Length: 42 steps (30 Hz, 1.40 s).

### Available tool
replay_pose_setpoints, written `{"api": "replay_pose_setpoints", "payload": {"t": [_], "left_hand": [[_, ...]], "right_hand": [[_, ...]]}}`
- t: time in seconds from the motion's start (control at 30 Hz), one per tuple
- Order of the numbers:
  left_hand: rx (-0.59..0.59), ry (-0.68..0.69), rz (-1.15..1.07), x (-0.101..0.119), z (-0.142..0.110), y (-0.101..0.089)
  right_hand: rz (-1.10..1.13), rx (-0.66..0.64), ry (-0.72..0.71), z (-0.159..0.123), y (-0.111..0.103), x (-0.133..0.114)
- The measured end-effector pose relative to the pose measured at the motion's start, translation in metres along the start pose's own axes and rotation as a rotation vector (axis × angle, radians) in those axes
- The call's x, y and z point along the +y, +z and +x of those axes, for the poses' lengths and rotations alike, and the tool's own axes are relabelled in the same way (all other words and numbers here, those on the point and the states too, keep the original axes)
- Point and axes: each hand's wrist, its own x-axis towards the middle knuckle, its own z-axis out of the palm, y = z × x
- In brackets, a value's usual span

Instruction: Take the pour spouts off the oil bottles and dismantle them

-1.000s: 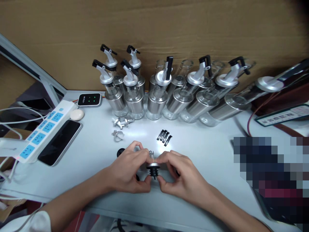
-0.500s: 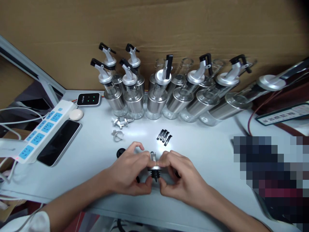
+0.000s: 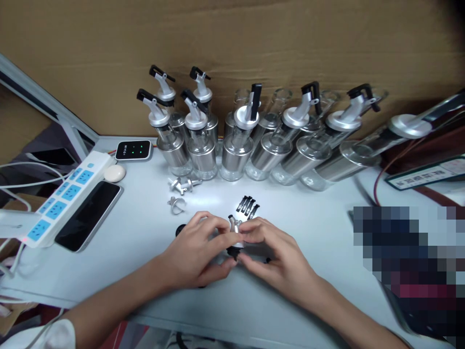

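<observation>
Between both hands is a bottle pourer, with a silver spout and cap above and a black ribbed stopper below. My left hand grips it from the left, fingers over the cap and thumb by the stopper. From the right, my right hand pinches it too, partly covering the silver cap. Just beyond lie several small black levers. Silver spout parts and a silver cap piece rest farther left. A round black part shows beside my left hand.
Glass bottles with steel sleeves stand along the cardboard wall, several topped with pourers. To the left are a power strip, a phone, a small Wi-Fi device and a round white case. A pixelated area covers the right.
The pourer has moved slightly up and right and now tilts, its spout leaning left. My left fingers have shifted right over its cap.
</observation>
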Motion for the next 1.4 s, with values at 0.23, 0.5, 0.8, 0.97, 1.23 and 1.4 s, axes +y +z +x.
{"api": "replay_pose_setpoints", "payload": {"t": [0.23, 0.5, 0.8, 0.97, 1.23, 1.4], "left_hand": [[0.016, -0.008, -0.048, 0.0, -0.003, 0.0], [-0.034, 0.055, 0.03, 0.0, -0.005, -0.001], [0.011, 0.088, 0.102, 0.001, -0.001, -0.002], [0.006, 0.092, 0.111, 0.001, 0.001, -0.003], [0.063, 0.085, 0.09, 0.002, 0.001, 0.0], [0.087, 0.094, 0.104, 0.003, 0.0, -0.001]], "right_hand": [[-0.088, -0.234, 0.113, 0.01, -0.034, -0.001], [-0.131, -0.643, 0.348, 0.011, -0.069, 0.011], [-0.067, -0.657, 0.236, 0.008, -0.062, 0.017], [-0.101, -0.655, 0.219, 0.007, -0.061, 0.018], [-0.073, -0.59, 0.312, 0.01, -0.059, 0.011], [0.017, -0.429, 0.407, 0.013, -0.053, 0.001]]}}
